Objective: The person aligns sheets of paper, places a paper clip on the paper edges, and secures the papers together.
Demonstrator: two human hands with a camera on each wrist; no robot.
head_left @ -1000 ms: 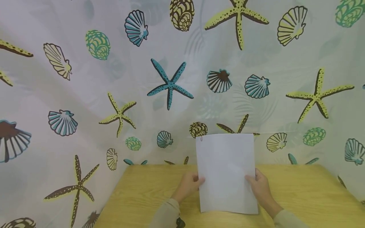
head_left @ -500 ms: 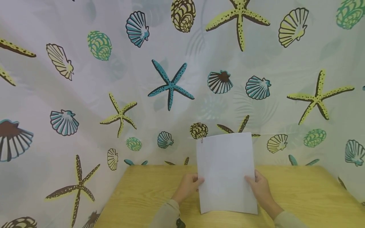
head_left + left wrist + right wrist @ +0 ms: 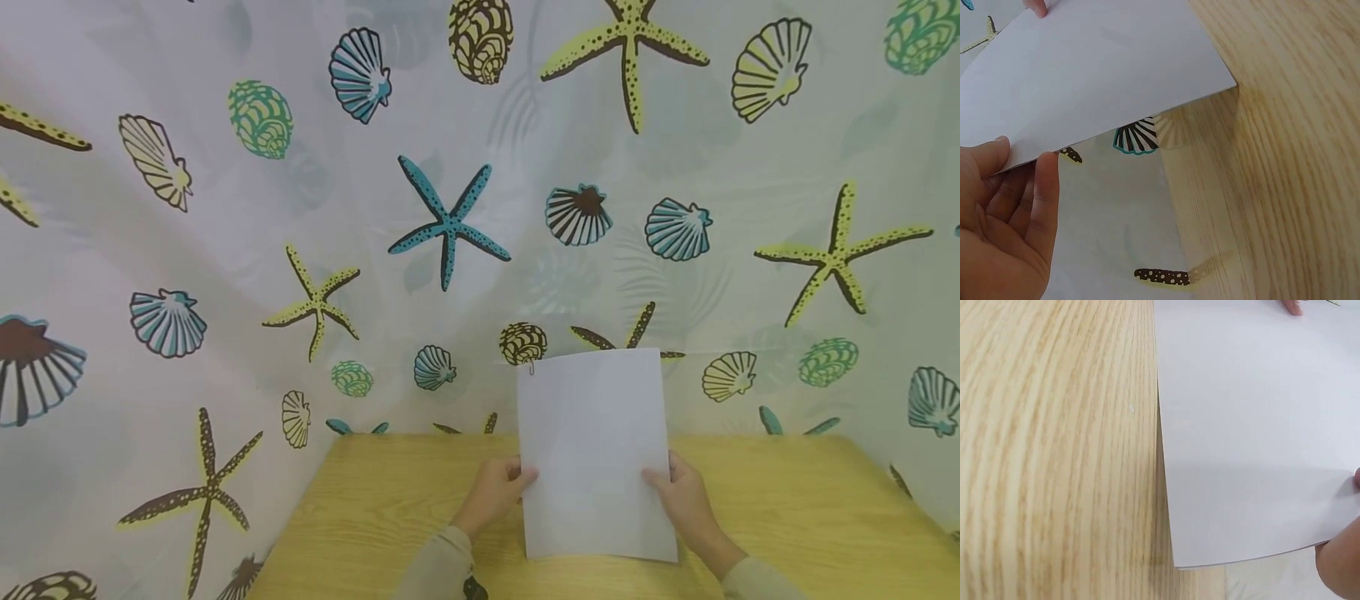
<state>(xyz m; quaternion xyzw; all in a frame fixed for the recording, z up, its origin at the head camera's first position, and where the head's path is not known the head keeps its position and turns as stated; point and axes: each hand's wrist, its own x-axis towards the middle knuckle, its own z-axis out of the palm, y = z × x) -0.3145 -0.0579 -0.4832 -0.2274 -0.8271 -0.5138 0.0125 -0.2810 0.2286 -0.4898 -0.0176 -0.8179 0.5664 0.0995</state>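
Note:
White paper sheets (image 3: pixel 592 458) stand nearly upright over the table, their blank face toward me. A small paper clip (image 3: pixel 532 367) sits on the top edge near the upper left corner. My left hand (image 3: pixel 493 492) pinches the left edge, thumb in front and fingers behind, as the left wrist view shows with the hand (image 3: pixel 1007 219) at the sheets' edge. On the opposite edge my right hand (image 3: pixel 686 500) grips the paper (image 3: pixel 1254 437) the same way. In the right wrist view only bits of the right hand (image 3: pixel 1342 559) show. The bottom edge is close to the tabletop.
A light wooden table (image 3: pixel 390 500) spreads under and around the paper. Behind it and at both sides hangs a pale curtain (image 3: pixel 480 317) printed with shells and starfish. Something dark (image 3: pixel 474 587) shows at the left sleeve's cuff.
Both hands keep their hold throughout. The top right corner of the paper has shifted slightly left since a second ago, and the sheets bend a little differently.

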